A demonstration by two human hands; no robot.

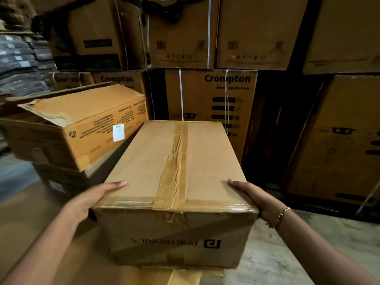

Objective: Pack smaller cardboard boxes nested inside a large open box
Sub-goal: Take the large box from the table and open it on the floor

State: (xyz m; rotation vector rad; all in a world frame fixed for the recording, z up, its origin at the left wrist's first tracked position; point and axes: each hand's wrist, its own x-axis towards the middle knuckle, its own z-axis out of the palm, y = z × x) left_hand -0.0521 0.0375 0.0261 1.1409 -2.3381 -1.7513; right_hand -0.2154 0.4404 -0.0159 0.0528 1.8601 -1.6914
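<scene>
— How was the taped box (156, 161) held?

— The left hand (90, 202) and right hand (254, 197) gripped its near top corners, one on each side. Each thumb lay over the top edge, and the other fingers were hidden down the sides. I judged that a hold from both sides kept so long a box level.

— Was it carried or resting?

— I could not tell. A cardboard sheet (185, 277) showed just under its near end, over the concrete floor (287, 243). Whether that sheet was a flap of the large box was unclear.

— And the sealed top?

— It faced up, with the tape running along its length, so the box looked ready to go in as it was.

— What lay beyond it?

— On the left, near the far end, an orange box (82, 120) sat tilted on other cartons with its flaps loose. It may have been the one to fill. Behind stood strapped Crompton cartons (216, 95), stacked against each other.
</scene>
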